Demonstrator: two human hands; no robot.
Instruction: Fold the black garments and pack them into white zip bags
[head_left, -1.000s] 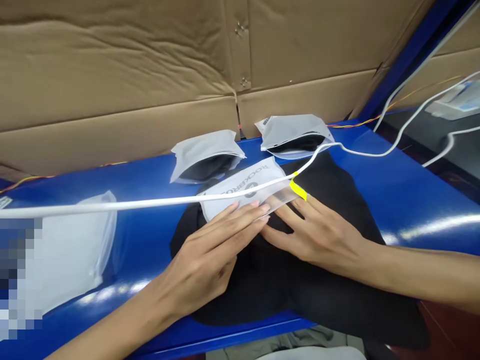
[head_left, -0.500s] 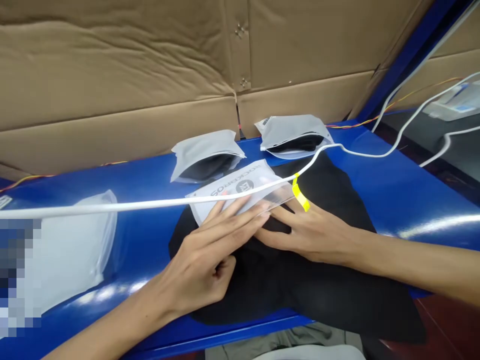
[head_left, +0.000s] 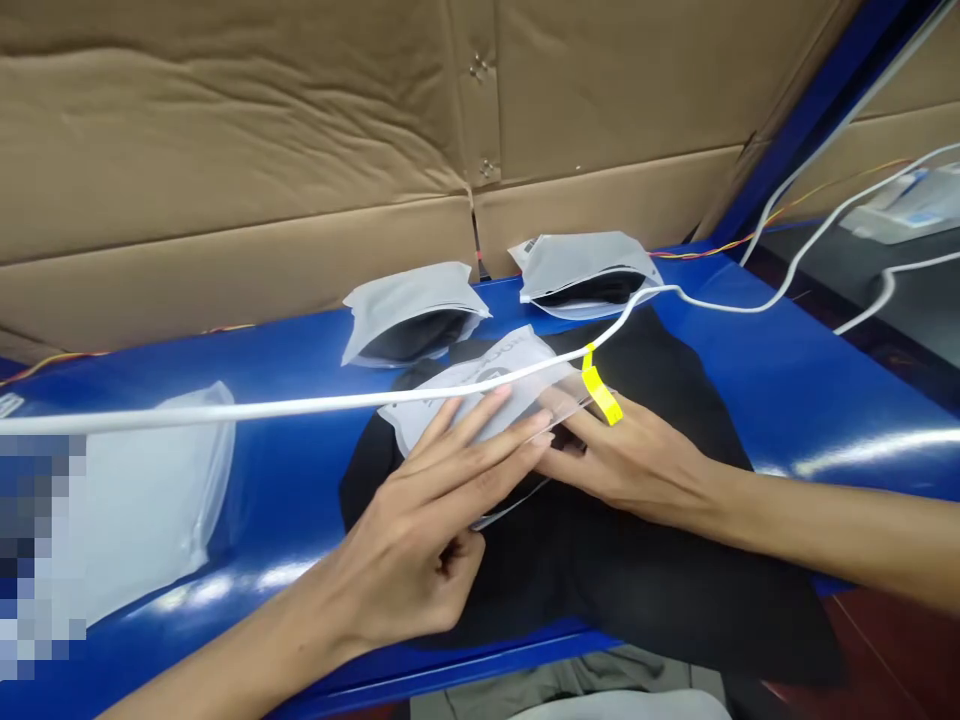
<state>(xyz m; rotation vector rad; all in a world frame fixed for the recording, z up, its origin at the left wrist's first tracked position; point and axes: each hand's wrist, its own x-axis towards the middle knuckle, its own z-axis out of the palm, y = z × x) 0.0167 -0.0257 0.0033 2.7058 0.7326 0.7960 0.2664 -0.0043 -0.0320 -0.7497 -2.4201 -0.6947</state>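
Note:
My left hand (head_left: 420,530) lies across a white printed plastic bag (head_left: 469,395), with its fingers on the bag and its thumb curled below. The bag has a clear film edge (head_left: 525,485), which is raised off the cloth. My right hand (head_left: 622,465) comes in from the right, its fingertips at that clear edge, partly seen through the film. Under both hands lies a black cloth garment (head_left: 660,590). A white cable (head_left: 300,403) with a yellow tag (head_left: 601,395) runs just above the hands, across the bag.
Two white pouches with dark contents (head_left: 411,318) stand behind the bag, and another (head_left: 585,275) sits further right. A large white bag (head_left: 150,500) lies at left on the blue table (head_left: 847,400). Cardboard sheets (head_left: 225,150) form the back wall.
The printed bag has turned and its clear edge has lifted from the cloth. My fingers have shifted along that edge, closer together around it.

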